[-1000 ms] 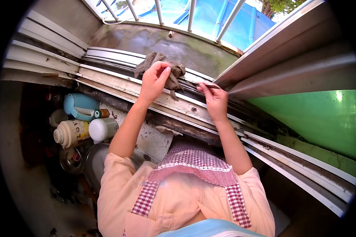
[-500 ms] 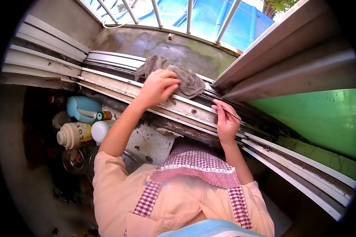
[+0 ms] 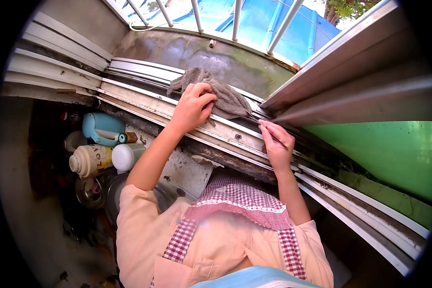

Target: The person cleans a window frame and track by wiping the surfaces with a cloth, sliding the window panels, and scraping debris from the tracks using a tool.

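A crumpled grey-brown cloth (image 3: 223,98) lies over the white window track (image 3: 144,104). My left hand (image 3: 195,105) is at the near edge of the cloth, its fingers curled and pinching at the fabric. To the right, my right hand (image 3: 277,141) holds a thin dark tool (image 3: 275,138) between thumb and fingers. The tool's far end points toward the cloth's right corner, and its tip meets or lies beneath the fabric; which of these is unclear.
Below the sill at left are a light blue jug (image 3: 101,127), a cream bottle (image 3: 87,161) and a white container (image 3: 125,157). White bars (image 3: 236,19) stand beyond the ledge. A metal-framed window panel (image 3: 350,77) slants at right.
The cloth's right corner is pulled out longer toward the tool. My left hand's fingers have shifted up onto the cloth. The whole view has shifted slightly.
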